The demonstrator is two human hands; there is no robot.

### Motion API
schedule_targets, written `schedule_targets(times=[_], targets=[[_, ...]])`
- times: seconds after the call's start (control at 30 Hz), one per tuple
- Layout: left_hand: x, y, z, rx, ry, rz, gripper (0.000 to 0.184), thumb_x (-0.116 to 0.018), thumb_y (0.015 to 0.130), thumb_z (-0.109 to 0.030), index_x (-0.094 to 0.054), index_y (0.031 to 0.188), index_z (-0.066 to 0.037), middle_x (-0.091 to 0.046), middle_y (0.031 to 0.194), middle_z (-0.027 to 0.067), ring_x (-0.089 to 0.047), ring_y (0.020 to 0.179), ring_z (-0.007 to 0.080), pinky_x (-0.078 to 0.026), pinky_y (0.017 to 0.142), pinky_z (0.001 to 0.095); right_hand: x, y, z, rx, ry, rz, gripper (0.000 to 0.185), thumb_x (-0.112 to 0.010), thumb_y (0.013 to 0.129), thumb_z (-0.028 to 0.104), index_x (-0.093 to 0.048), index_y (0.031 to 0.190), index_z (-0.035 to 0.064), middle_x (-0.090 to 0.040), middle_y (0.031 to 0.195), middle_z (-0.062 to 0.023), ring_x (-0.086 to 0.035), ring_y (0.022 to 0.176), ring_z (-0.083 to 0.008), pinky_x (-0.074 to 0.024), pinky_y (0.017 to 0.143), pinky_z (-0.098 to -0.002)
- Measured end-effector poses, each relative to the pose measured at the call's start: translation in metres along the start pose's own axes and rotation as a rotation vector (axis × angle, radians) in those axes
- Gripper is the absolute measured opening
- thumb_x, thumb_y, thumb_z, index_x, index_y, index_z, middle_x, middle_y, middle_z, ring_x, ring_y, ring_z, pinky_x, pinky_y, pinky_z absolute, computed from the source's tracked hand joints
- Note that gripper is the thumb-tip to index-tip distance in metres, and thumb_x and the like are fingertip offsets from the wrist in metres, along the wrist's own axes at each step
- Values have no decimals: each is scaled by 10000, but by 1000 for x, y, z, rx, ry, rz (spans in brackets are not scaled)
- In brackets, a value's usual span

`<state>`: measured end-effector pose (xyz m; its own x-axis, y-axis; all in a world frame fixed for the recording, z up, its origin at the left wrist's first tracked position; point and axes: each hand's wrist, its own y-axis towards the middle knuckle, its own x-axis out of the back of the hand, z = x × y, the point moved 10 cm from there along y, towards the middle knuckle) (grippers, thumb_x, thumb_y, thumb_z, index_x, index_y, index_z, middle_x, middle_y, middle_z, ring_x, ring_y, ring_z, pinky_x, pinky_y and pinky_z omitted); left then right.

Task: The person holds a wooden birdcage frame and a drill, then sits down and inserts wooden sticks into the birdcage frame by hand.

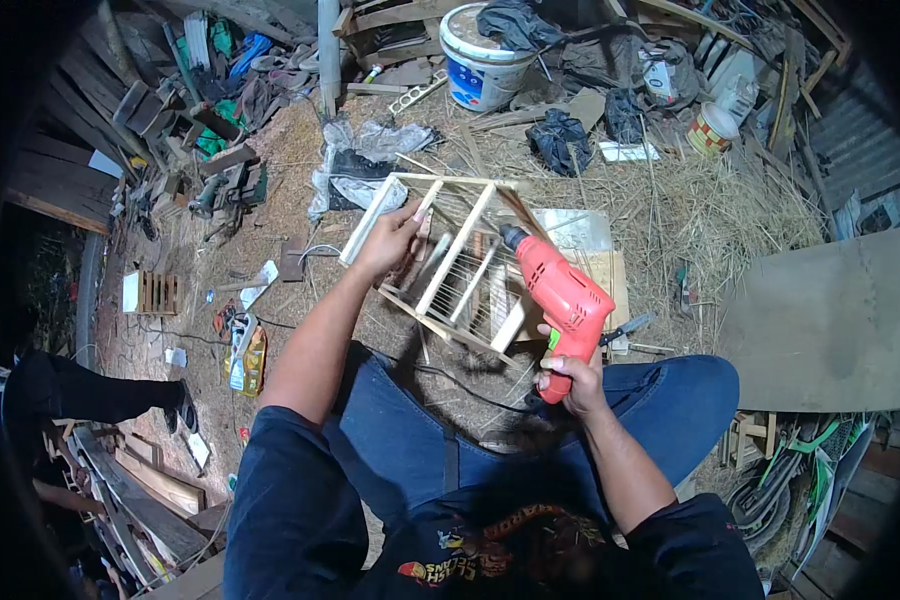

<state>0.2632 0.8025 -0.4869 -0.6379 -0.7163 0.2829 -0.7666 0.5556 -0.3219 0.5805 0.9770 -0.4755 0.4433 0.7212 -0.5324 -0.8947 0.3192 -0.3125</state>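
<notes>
My left hand (393, 243) is closed around a slat on the upper left of a small wooden cage (457, 252), which has pale frame strips and thin bars. The cage is tilted in front of my lap. My right hand (575, 385) grips the handle of a red power drill (568, 292). The drill's black chuck points up and left, close to the cage's right side; whether a bit touches the wood I cannot tell. A dark cord runs from under the handle across to the left.
Straw and shavings cover the ground. A white bucket (483, 75) and black plastic bags (560, 142) lie ahead. A flat board (820, 320) is at right, a yellow bag (247, 355) and a small slatted wooden piece (158, 294) at left. Another person's leg (110, 390) extends in from the left.
</notes>
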Motion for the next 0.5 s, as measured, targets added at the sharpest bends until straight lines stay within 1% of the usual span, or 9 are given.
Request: schedule_targets(times=[0.03,0.07,0.13,0.17,0.3,0.37,0.4,0.47,0.5], targets=[[0,-5,-2,61,-57,36,490,-525,1080,-295,-445,1547,-167,-477,621,-58,-358,426,50,-276,387,236,-3,0,0,-3,12,7,658,-625,738,82,-484,1349,-117,-613,721,-122,-608,502,-202,-582,584,-360],[1,-7,-5,63,-64,34,490,-525,1080,-295,-445,1547,-167,-477,621,-58,-358,426,50,-276,387,236,-5,-1,-1,-7,23,12,646,-625,738,83,-494,1340,-114,-611,713,-120,-608,501,-204,-584,585,-361],[-10,-8,-1,119,-163,126,483,-513,1086,-297,-442,1549,-176,-474,624,-58,-352,426,49,-267,386,235,-2,2,-9,-13,1,13,632,-627,741,85,-503,1330,-110,-610,710,-118,-610,504,-205,-587,587,-364],[-12,-5,5,111,-185,124,475,-507,1089,-295,-447,1545,-178,-479,629,-55,-351,424,51,-253,385,237,-1,3,-12,-15,-14,14,618,-629,745,87,-512,1321,-105,-608,706,-116,-611,507,-206,-590,589,-367],[-13,-9,1,125,-144,127,478,-512,1087,-294,-445,1546,-178,-481,633,-56,-349,427,48,-243,387,232,-5,6,-14,-24,-23,3,587,-632,750,87,-530,1299,-93,-614,714,-119,-613,513,-205,-593,590,-373],[-19,-10,-2,95,-164,201,478,-517,1084,-295,-450,1543,-178,-478,636,-59,-349,429,44,-250,385,227,-8,10,-16,-29,-25,17,569,-632,754,78,-536,1290,-86,-615,713,-118,-613,514,-203,-593,588,-373],[-21,-11,-3,96,-167,200,478,-517,1084,-295,-450,1543,-178,-478,636,-59,-349,429,44,-250,385,227,-10,11,-16,-31,-27,17,569,-632,754,78,-536,1290,-86,-615,713,-118,-613,514,-203,-593,588,-373],[-26,-15,-6,97,-124,206,468,-527,1081,-303,-478,1530,-181,-470,617,-64,-362,445,41,-281,399,233,-14,11,-13,-22,17,5,580,-653,751,61,-556,1291,-130,-655,809,-124,-629,561,-189,-557,570,-328],[-29,-15,-6,93,-116,221,461,-525,1081,-298,-487,1524,-174,-471,620,-66,-373,470,37,-300,416,231,-15,12,-15,-24,16,6,580,-653,751,61,-556,1291,-130,-655,809,-124,-629,561,-189,-557,570,-328]])
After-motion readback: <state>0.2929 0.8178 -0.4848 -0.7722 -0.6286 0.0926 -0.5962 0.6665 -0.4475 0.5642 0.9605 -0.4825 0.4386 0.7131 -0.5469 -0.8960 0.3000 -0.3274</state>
